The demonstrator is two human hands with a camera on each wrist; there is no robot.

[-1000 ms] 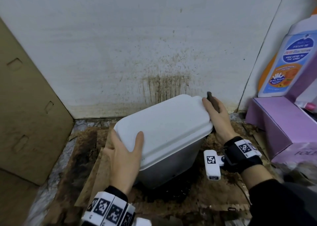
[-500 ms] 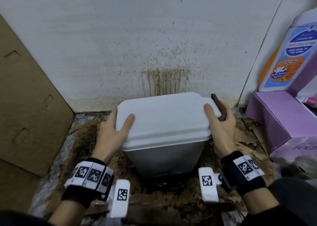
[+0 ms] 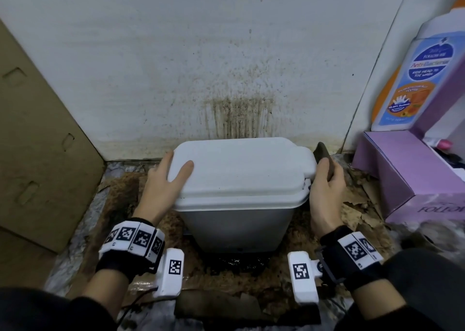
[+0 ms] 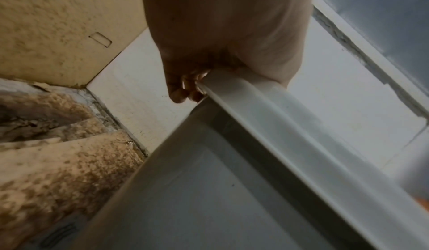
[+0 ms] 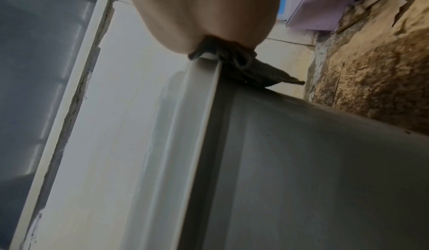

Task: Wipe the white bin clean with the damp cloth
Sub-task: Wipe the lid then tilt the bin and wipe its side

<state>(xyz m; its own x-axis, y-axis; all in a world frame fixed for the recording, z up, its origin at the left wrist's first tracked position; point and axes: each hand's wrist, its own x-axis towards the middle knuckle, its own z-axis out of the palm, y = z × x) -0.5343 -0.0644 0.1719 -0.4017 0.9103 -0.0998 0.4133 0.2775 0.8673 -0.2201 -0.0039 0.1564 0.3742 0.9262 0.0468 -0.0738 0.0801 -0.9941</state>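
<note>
The white bin (image 3: pixel 239 220) stands upright on stained cardboard against the wall, its white lid (image 3: pixel 241 169) closed. My left hand (image 3: pixel 167 179) grips the lid's left edge, thumb on top and fingers under the rim (image 4: pixel 255 96). My right hand (image 3: pixel 325 182) is at the bin's right rim and holds a dark brown cloth (image 3: pixel 323 154) against it; in the right wrist view the cloth (image 5: pixel 253 70) is bunched between my palm and the rim (image 5: pixel 204 81). My right fingertips are hidden.
A stained white wall (image 3: pixel 239 114) rises right behind the bin. A brown cardboard sheet (image 3: pixel 37 142) leans at the left. A purple box (image 3: pixel 412 174) and a large bottle-shaped carton (image 3: pixel 417 84) stand at the right. A dark wet patch (image 3: pixel 234 262) lies at the bin's front foot.
The bin has been turned from a skewed, tilted pose to square and upright against the wall. My left hand slid to the lid's left edge; my right hand moved from the lid's corner down its right side.
</note>
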